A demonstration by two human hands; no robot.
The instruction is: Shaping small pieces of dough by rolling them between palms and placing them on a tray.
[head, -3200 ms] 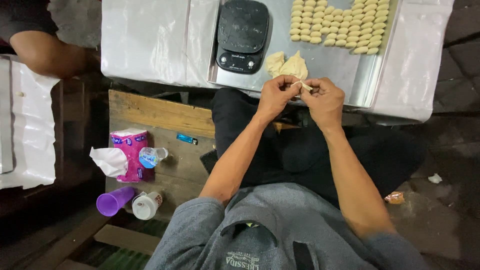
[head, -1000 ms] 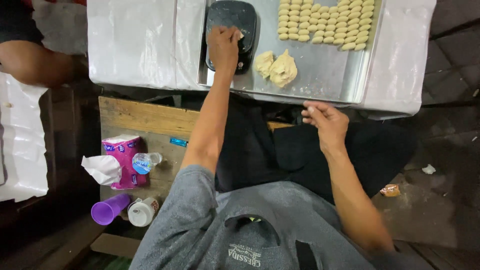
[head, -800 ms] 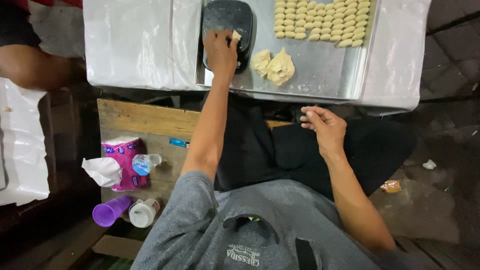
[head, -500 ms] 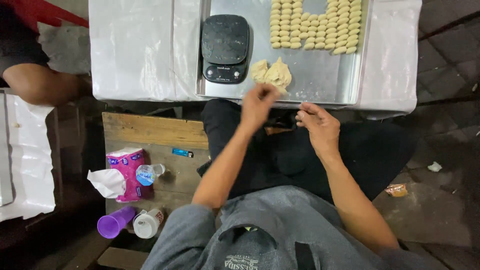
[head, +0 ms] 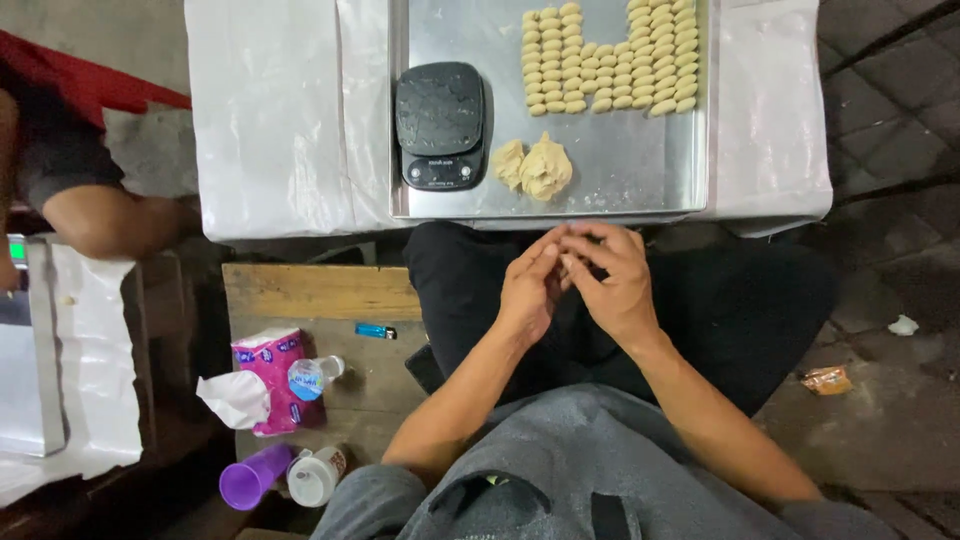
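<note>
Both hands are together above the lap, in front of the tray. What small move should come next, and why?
Probably keep rolling, then set the piece on the tray at the rows of shaped pieces. The left hand and right hand meet fingertip to fingertip, as if shaping something small; I cannot see it. The dough lump lies untouched beside the scale.

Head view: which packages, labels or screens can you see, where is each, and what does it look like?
Tissue pack: on the wooden bench at lower left, pink soft rectangle, white tissue sticking out.
Small bottle: lying against the pack, clear, round blue-and-white label.
Kitchen scale: on the metal tray, black, rounded rectangle; display not readable.
Wrapper: on the floor at right, small, orange, crumpled.
</note>
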